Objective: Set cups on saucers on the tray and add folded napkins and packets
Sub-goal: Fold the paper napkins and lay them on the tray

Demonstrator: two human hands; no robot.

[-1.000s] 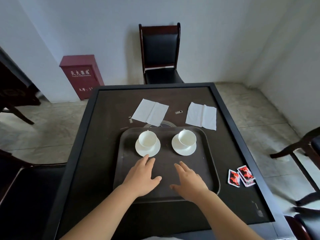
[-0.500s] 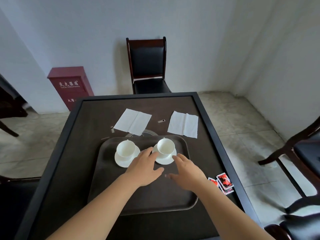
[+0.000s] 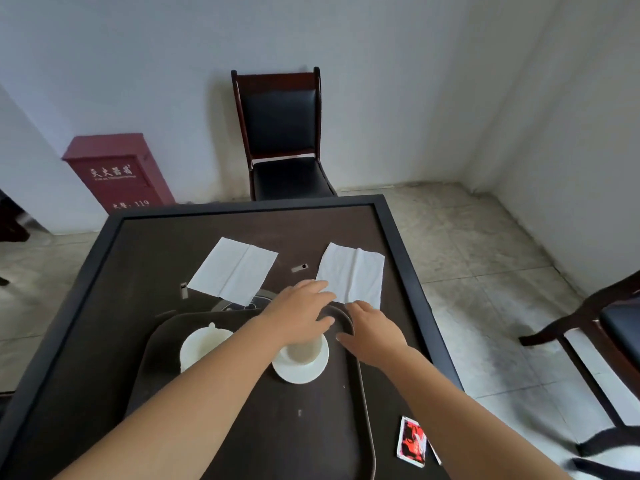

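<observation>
A dark tray (image 3: pixel 311 431) lies on the dark table (image 3: pixel 131 278). Two white cups stand on white saucers on it: the left cup (image 3: pixel 204 344) partly behind my left forearm, the right cup (image 3: pixel 304 351) on its saucer (image 3: pixel 301 370). Two unfolded white napkins lie beyond the tray, the left napkin (image 3: pixel 233 270) and the right napkin (image 3: pixel 353 271). My left hand (image 3: pixel 298 311) reaches over the right cup, fingers spread, fingertips at the right napkin's near edge. My right hand (image 3: pixel 374 332) hovers open just below that napkin. Red packets (image 3: pixel 412 441) lie right of the tray.
A black chair (image 3: pixel 282 133) stands beyond the table against the wall, and a red cabinet (image 3: pixel 116 171) is at the back left. Another dark chair (image 3: pixel 602 320) stands to the right. A small metal piece (image 3: pixel 299 267) lies between the napkins.
Both hands have moved forward from the tray's middle, past the cups, to the near edge of the right napkin. The camera has moved forward and closer to the table.
</observation>
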